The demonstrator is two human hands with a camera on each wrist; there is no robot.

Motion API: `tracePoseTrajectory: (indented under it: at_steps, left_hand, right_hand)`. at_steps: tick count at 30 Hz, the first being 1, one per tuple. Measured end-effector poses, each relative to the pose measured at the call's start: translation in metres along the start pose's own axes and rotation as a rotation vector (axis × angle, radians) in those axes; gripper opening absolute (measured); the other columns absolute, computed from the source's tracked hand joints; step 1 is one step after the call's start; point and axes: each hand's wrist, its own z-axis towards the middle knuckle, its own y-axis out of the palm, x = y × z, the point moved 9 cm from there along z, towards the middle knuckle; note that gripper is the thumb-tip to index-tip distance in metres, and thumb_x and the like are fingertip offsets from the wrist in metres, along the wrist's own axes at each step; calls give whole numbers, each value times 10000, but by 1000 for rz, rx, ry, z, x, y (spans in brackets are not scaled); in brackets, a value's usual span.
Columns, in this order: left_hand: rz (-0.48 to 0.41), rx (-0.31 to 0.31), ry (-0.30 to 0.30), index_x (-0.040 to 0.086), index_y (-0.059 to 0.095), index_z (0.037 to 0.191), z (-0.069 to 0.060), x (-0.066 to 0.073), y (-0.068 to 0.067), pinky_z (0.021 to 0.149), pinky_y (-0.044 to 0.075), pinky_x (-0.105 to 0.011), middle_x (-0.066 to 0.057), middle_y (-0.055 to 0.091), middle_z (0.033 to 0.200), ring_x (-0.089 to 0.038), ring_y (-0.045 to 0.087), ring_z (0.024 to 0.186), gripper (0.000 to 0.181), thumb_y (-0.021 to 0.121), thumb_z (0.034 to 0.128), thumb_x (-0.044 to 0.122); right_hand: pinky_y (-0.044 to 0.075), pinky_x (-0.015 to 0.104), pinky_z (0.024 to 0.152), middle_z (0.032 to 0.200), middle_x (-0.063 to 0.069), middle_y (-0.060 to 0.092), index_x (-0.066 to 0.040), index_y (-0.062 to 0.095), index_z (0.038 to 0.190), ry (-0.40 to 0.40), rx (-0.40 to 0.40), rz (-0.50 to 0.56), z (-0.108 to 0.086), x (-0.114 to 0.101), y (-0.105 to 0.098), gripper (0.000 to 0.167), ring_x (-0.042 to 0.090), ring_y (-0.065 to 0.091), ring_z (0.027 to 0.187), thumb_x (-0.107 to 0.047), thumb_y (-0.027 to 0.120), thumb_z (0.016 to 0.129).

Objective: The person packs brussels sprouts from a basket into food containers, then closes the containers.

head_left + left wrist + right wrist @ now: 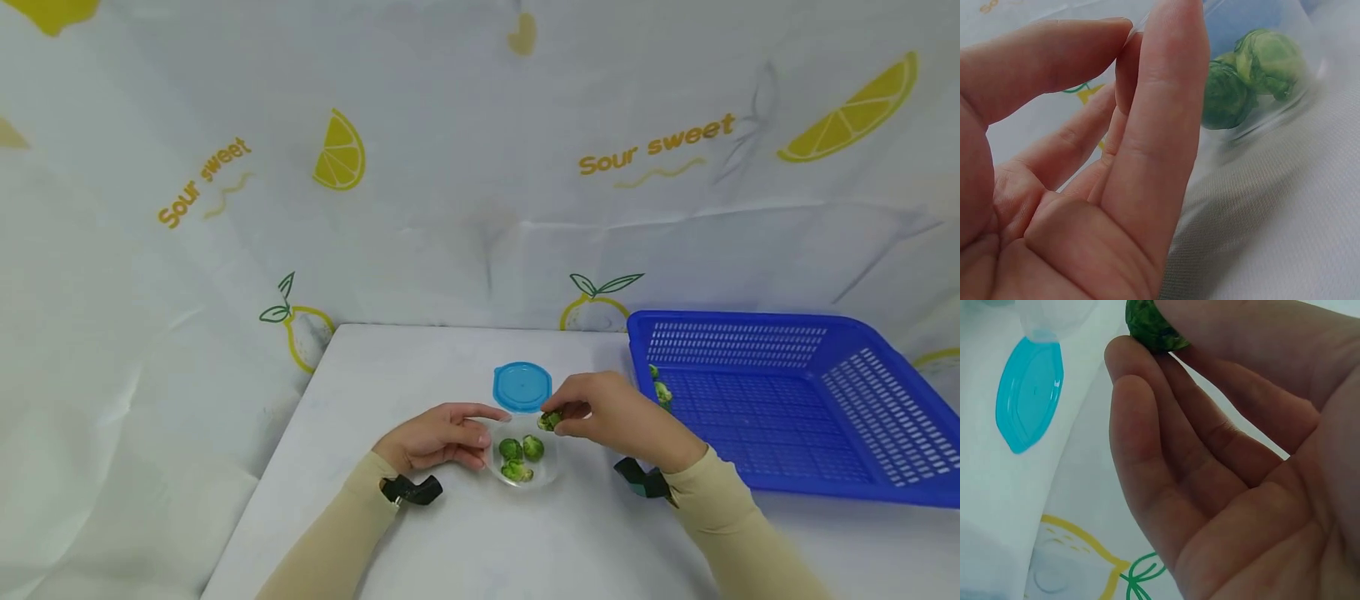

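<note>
A clear plastic container (552, 473) stands on the table with several Brussels sprouts (512, 449) inside. My left hand (448, 437) holds the container by its left side, thumb and fingers at the rim. In the left wrist view, green sprouts (1269, 62) show through the container's clear wall beside the fingers. Above the container's right far edge, my right hand (617, 417) pinches another Brussels sprout (550, 420) between thumb and fingertips. Part of that held sprout (1150, 328) shows at the top of the right wrist view; the thumb hides the remainder.
A blue lid (522, 386) lies flat just beyond the container. On the right stands a large blue plastic basket (772, 417), with a few sprouts (662, 393) along its left inner side. Behind the white table (397, 367) hangs a lemon-printed sheet (450, 208).
</note>
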Motion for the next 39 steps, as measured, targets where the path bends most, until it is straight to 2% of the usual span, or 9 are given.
tracePoseTrajectory:
  at_steps: [6,12,24,30,39]
  left_hand:
    - [-1,-5,4,46,516,1580,0,0,2,848,686,-300,-5,752,956,-129,787,838,577,688,1029,46]
    - [-4,-5,-3,50,524,1574,2,-1,3,844,687,-300,-4,752,958,-133,790,835,561,676,1034,36]
    - [-13,-12,3,33,507,1583,0,-1,1,844,686,-298,-11,750,956,-135,784,838,573,674,1035,41]
    - [-13,-11,7,34,512,1580,0,0,0,833,688,-297,-16,753,963,-138,784,829,576,684,1030,47]
    - [-20,-23,18,21,507,1579,1,1,2,823,689,-297,-20,754,966,-134,791,826,573,674,1030,31]
  right_hand:
    - [652,306,832,1045,-79,767,-95,819,1187,11,-10,-7,-4,-1,16,242,34,691,933,-93,831,945]
    - [649,294,832,1035,-86,760,-103,826,1175,26,-10,-2,-10,-2,22,246,-2,660,902,-98,847,930]
    - [624,274,769,1001,-78,745,-100,839,1142,39,-48,-72,-1,-3,40,242,19,637,875,-51,855,906]
    - [637,291,772,996,-66,745,-102,845,1131,38,-55,-87,1,-5,42,244,44,662,880,-31,852,898]
    - [600,216,742,1003,-53,744,-96,842,1124,16,-54,-109,0,-8,44,239,62,689,895,-25,853,896]
